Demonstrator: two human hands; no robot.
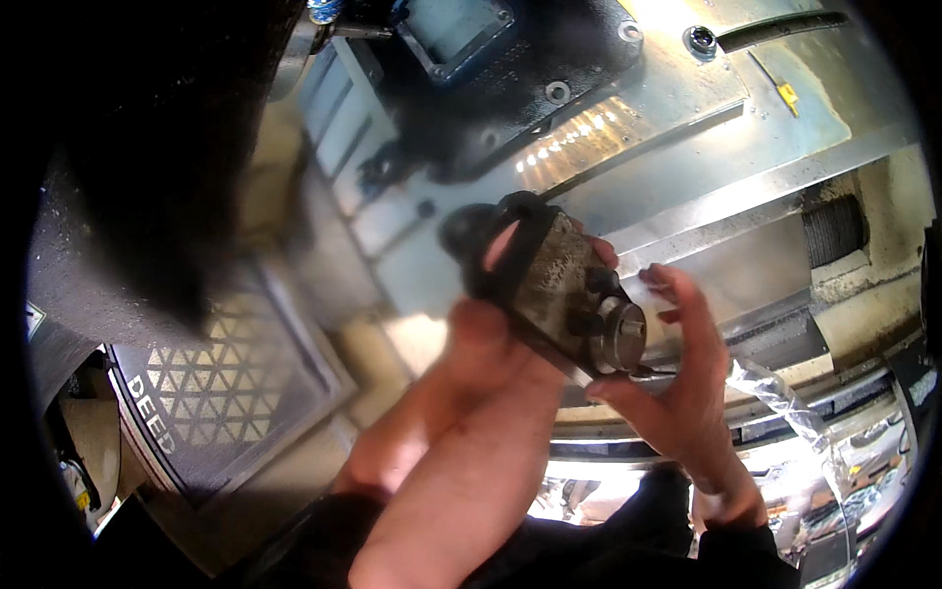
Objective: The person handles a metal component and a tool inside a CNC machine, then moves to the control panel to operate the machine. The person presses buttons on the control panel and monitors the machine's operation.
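My left hand (488, 339) grasps a worn grey metal block (554, 280) with a round silver knob (623, 337).
Head view: it's before the shiny metal machine table's (775, 128) near edge; my right hand (687, 388), fingers parted, curves beside the knob, contact unclear.

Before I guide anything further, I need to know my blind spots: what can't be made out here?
- Left hand: head view, most fingers hidden behind the metal block it holds.
- Block's far side: head view, turned away from the camera.
- Right hand: head view, overlap hides whether its thumb touches the block.
- Black plate: head view, cut off by the top edge.
- Dark shape: head view, too dark and blurred to identify.
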